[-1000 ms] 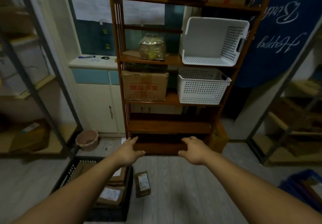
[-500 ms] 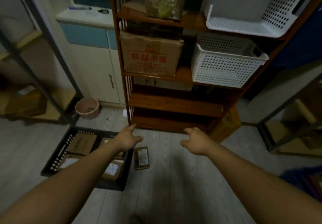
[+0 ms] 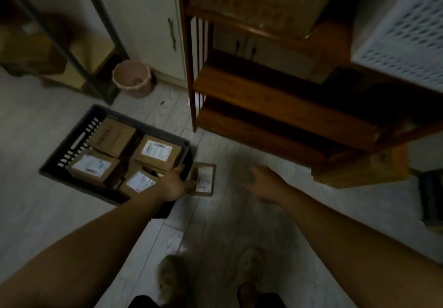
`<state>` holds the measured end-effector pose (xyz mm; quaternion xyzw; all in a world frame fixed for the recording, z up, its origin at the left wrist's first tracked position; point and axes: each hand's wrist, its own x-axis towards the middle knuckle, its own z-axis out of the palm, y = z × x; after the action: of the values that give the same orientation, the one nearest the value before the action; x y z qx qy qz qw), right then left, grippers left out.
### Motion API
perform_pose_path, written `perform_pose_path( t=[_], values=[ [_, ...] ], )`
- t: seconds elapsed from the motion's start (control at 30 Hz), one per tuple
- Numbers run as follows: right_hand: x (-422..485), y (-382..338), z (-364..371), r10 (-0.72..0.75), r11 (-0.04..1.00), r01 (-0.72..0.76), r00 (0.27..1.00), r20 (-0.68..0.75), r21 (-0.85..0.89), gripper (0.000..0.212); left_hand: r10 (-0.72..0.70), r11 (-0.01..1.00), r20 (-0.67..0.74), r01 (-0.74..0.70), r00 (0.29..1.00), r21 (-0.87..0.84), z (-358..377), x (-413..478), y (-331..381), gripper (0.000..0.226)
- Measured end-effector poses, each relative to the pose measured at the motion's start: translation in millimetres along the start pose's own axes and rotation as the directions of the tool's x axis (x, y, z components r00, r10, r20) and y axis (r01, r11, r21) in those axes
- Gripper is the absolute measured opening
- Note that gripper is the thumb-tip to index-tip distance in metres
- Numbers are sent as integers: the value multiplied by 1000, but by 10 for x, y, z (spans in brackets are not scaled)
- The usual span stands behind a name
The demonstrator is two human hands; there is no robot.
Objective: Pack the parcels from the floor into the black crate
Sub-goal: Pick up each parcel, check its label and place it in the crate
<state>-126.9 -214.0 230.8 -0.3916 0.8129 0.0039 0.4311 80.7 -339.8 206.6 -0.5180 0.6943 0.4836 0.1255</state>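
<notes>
Nearest, on the near side of the black crate [image 3: 72, 140] and a little to its right: two slippers [image 3: 171, 274] planted on the pale floor [image 3: 239, 223].

Next out, reaching down with the left hand [image 3: 176, 184] to the crate's right wall, close to its near-right corner. Fingers spread and only loosely bent, gripping nothing; thumb tip at the left edge of a loose parcel [image 3: 203, 179]. Cannot tell whether touching it or stopping just short. Parcel itself flat on the floor, label up, just outside the crate's right wall.

Farther to the right of the crate, beyond that parcel: the right hand [image 3: 263, 183], low, palm down, fingers relaxed and apart, holding nothing.

Inside the crate: four packed parcels [image 3: 157, 150], side by side, covering most of its bottom.

Looks like the pick-up of the last small parcel by the crate, so probably late in the task. Calls next for closing thumb and fingers across the parcel's long edges, lifting it clear over the right wall, then setting it down, likely on top of the packed ones, given how little bare bottom shows.

Behind the crate: a pink bucket [image 3: 133, 77]. Behind and to the right: a wooden shelf unit [image 3: 263, 106], with a blurred white basket [image 3: 402, 32] higher up on it.
</notes>
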Motion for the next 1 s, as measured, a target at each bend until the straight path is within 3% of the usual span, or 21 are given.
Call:
perform_pose_path(
  t=[0.33,0.47,0.67,0.8,1.0],
  values=[
    [2565,775,1712,-62,996,59,997,48,64,70,-129,985,-40,124,991,-122,1481,2295,-1299,70],
    [3317,964,2428,-39,991,28,996,80,131,62,-149,985,-85,140,985,-101,1911,2956,-1722,62],
    [4008,1006,3010,-109,922,44,983,148,384,48,-211,947,-98,179,973,-267,2272,3538,-2115,55],
    [4019,1025,2924,-107,873,73,993,43,482,44,-165,932,-98,123,981,-341,2298,3583,-1951,44],
    [3687,1057,2216,0,857,126,970,-244,499,44,67,900,-229,-158,971,-405,2153,3438,-1396,62]
  ],
)
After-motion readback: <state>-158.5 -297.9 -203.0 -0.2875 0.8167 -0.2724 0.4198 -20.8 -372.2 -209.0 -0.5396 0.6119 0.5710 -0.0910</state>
